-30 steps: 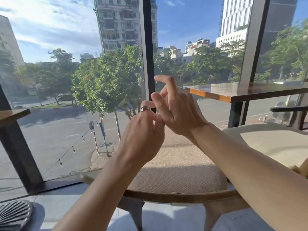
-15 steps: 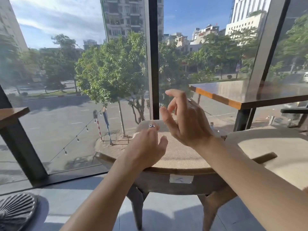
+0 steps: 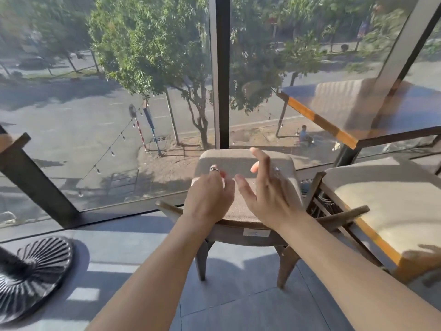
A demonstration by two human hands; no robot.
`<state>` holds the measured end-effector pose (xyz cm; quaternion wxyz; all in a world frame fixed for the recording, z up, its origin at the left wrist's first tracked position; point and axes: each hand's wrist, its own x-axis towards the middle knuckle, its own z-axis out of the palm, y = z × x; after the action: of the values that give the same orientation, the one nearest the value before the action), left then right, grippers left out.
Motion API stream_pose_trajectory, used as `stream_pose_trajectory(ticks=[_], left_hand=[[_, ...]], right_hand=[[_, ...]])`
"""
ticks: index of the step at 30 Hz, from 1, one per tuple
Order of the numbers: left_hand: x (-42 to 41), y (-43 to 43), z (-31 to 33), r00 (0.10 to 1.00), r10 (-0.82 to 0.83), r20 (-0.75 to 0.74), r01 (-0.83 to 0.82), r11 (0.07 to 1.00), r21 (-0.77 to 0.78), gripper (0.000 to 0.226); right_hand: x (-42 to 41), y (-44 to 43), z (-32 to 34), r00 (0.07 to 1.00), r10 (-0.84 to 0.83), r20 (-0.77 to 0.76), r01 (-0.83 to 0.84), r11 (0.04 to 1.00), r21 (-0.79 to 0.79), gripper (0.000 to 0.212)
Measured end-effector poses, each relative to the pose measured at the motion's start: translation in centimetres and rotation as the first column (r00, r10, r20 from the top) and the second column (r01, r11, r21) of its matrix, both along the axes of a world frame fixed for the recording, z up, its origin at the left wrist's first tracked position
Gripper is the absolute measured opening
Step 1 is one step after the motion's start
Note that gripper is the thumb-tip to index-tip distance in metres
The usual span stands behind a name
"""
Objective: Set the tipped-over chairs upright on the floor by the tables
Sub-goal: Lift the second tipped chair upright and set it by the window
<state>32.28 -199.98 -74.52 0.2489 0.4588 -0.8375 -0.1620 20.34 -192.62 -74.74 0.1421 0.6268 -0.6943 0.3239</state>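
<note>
A wooden chair with a beige cushion stands on its legs on the grey floor in front of the window. Both my hands hover over its seat. My left hand, with a ring, has loosely curled fingers and holds nothing. My right hand is spread open just above the cushion, its fingers apart. A second cushioned chair stands close on the right, its wooden frame touching the first chair's arm. A wooden table with a black leg stands behind it.
Floor-to-ceiling glass with a black mullion closes off the far side. A dark ribbed table base sits on the floor at the left, with a slanted black post above it. Grey tiled floor lies in front of the chairs.
The view has tilted downward, showing more of the chair and floor. My hands have dropped lower and moved apart over the seat; the right hand no longer touches the left hand's ring finger.
</note>
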Motion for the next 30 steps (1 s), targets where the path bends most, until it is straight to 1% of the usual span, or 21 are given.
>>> stream_pose_trajectory(ticks=[2,4,5,8,10,12,13,14,15,17,18,20,21,24,26,27,29,30], left_hand=[[-0.3,-0.3,0.4,1.0,0.021,-0.018,-0.021,1.0,0.018,0.032],[-0.5,-0.7,0.9,0.998,0.005,-0.066,-0.008,0.999,-0.044,0.029],[-0.7,-1.0,1.0,0.995,-0.02,-0.099,0.013,0.998,-0.069,0.028],[-1.5,-2.1,0.9,0.988,-0.054,-0.144,0.039,0.993,-0.108,0.02],[-2.0,-2.8,0.7,0.992,-0.037,-0.121,0.025,0.995,-0.1,0.021],[-2.3,-3.2,0.9,0.999,-0.009,-0.043,0.007,0.999,-0.053,0.03],[-2.6,-3.6,1.0,1.0,0.009,-0.001,-0.009,1.0,0.01,0.034],[-2.8,-3.7,1.1,1.0,-0.004,0.005,0.003,0.998,0.068,0.038],[-3.1,-4.0,1.5,0.999,-0.032,-0.024,0.035,0.993,0.109,0.041],[-3.9,-5.4,1.8,0.99,-0.101,-0.095,0.106,0.993,0.046,0.042],[-4.1,-6.2,1.6,0.987,-0.126,-0.097,0.127,0.992,0.01,0.038],[-4.6,-7.2,1.4,0.986,-0.158,-0.06,0.157,0.987,-0.011,0.024],[-4.5,-7.3,1.2,0.986,-0.153,-0.06,0.151,0.988,-0.028,0.024],[-4.3,-7.0,1.4,0.974,-0.154,-0.167,0.144,0.987,-0.069,0.021],[-4.2,-6.9,1.2,0.962,-0.179,-0.205,0.16,0.981,-0.105,0.03],[-4.2,-6.9,1.1,0.963,-0.178,-0.201,0.164,0.983,-0.084,0.032],[-4.2,-6.7,1.2,0.96,-0.14,-0.244,0.15,0.988,0.023,0.043],[-4.2,-6.8,1.1,0.955,-0.145,-0.257,0.155,0.988,0.02,0.047]], right_hand=[[-0.1,-0.7,0.3,1.0,0.004,-0.024,-0.003,0.999,0.035,0.06],[-0.4,-1.3,0.6,0.998,0.005,-0.055,-0.003,1.0,0.031,0.058],[-0.7,-1.6,0.7,0.999,-0.001,-0.046,0.003,0.999,0.036,0.057],[-1.5,-2.2,0.9,0.996,-0.051,0.071,0.046,0.996,0.076,0.06],[-2.1,-2.7,1.0,0.99,-0.065,0.127,0.053,0.994,0.1,0.062],[-2.5,-3.3,1.1,0.99,-0.072,0.125,0.059,0.993,0.104,0.062],[-2.8,-3.8,1.1,0.99,-0.079,0.117,0.067,0.992,0.109,0.063],[-3.1,-4.1,1.1,0.991,-0.087,0.102,0.075,0.991,0.113,0.063],[-3.4,-4.4,1.1,0.992,-0.096,0.088,0.085,0.989,0.117,0.064],[-4.2,-5.4,1.3,0.992,-0.106,0.075,0.094,0.985,0.143,0.067],[-4.5,-5.7,1.2,0.992,-0.108,0.067,0.096,0.983,0.158,0.069],[-5.0,-6.3,1.1,0.992,-0.114,0.052,0.103,0.98,0.169,0.07],[-5.1,-6.4,1.1,0.993,-0.112,0.047,0.102,0.98,0.172,0.07],[-5.1,-6.2,1.2,0.992,-0.114,0.06,0.101,0.975,0.196,0.07],[-5.2,-6.1,1.4,0.992,-0.089,0.085,0.068,0.972,0.223,0.072],[-5.2,-6.0,1.4,0.992,-0.076,0.101,0.05,0.969,0.241,0.073],[-5.2,-6.0,1.3,0.993,-0.037,0.116,0.002,0.958,0.286,0.076],[-5.2,-6.0,1.4,0.994,-0.012,0.108,-0.022,0.95,0.311,0.078]])
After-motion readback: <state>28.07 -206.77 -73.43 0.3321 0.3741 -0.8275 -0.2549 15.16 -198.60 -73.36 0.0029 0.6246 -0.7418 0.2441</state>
